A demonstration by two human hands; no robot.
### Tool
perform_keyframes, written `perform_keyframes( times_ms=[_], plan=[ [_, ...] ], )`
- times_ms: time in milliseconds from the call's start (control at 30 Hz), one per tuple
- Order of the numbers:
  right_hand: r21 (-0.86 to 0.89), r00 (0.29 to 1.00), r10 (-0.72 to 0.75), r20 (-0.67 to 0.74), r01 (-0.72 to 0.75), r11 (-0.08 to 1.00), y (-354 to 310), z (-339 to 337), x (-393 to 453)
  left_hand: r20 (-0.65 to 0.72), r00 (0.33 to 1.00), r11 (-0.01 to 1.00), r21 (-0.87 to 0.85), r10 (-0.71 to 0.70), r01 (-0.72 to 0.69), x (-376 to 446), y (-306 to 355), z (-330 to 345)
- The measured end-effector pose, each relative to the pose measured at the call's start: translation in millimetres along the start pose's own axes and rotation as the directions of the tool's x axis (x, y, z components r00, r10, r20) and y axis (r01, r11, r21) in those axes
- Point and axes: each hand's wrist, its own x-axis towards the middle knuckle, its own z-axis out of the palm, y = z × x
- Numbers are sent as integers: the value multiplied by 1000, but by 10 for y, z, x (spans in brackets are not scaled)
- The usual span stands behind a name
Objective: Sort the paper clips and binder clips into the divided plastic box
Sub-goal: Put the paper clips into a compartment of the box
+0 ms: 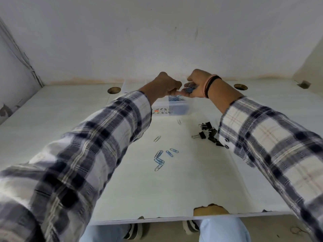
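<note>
Sitting cupped in the right hand (195,88), a small heap of blue paper clips (189,89) is held directly above the divided plastic box (172,106), and that is the relation the next move depends on: the clips are over the far right compartment, where more blue clips (175,99) already lie. The right hand's fingers are curled around the heap. The left hand (166,86) meets it from the left, its fingers (175,91) pinched on what looks like a single silver clip at the edge of the heap; blur makes it hard to be sure. Both hands are touching or nearly so, both well above the box, so neither is clearly nearer; my guess is the left hand is picking clips off the heap one at a time to drop them straight down.

Nearer the person, on the counter (52,119), a loose group of blue and silver paper clips (161,158) lies scattered with long axes pointing different ways, a lone clip (157,138) above it and another (179,121) just in front of the box. A pile of black binder clips (208,133) sits to the right, partly under the right sleeve (262,133) and closer to the right hand. Plenty is still unsorted, so the job looks roughly midway
</note>
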Motion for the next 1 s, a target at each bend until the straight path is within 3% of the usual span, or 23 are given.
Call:
perform_keyframes(
  times_ms=[133, 267, 400, 500, 567, 633, 700, 800, 900, 1000],
  plan=[
    [-110, 996, 31, 88, -22, 994, -118, -3, -34, 62, 997, 992, 124, -46, 38, 27, 18, 46],
    [-25, 989, 9, 145, -6, 1000, -165, -111, -182, -7, 1000, 981, 194, -2, 3, -40, 24, -6],
    [-197, 990, -116, 74, 128, 972, 74, -191, -473, -4, 997, 946, 316, 79, -74, -243, -76, -129],
    [-589, 970, -223, 92, 234, 773, 476, -244, -577, 164, 984, 874, 467, 64, -134, -518, -293, -196],
    [-827, 959, -241, 149, 254, 502, 749, -239, -588, 235, 971, 759, 626, 38, -181, -717, -524, -181],
    [-936, 920, -307, 242, 306, 177, 960, -182, -616, 256, 965, 607, 760, 49, -232, -885, -758, -176],
    [-932, 882, -315, 351, 362, -25, 1139, -86, -702, 284, 956, 507, 814, 76, -282, -1064, -923, -176],
    [-898, 854, -278, 440, 411, -158, 1370, -5, -817, 330, 939, 503, 798, 94, -331, -1361, -1016, -206],
    [-857, 827, -224, 516, 498, -136, 1483, 11, -1006, 392, 918, 578, 737, 56, -350, -1570, -1075, -343],
    [-841, 828, -151, 540, 534, -81, 1491, -67, -1204, 463, 886, 584, 724, -19, -366, -1687, -1152, -487]
  ],
)
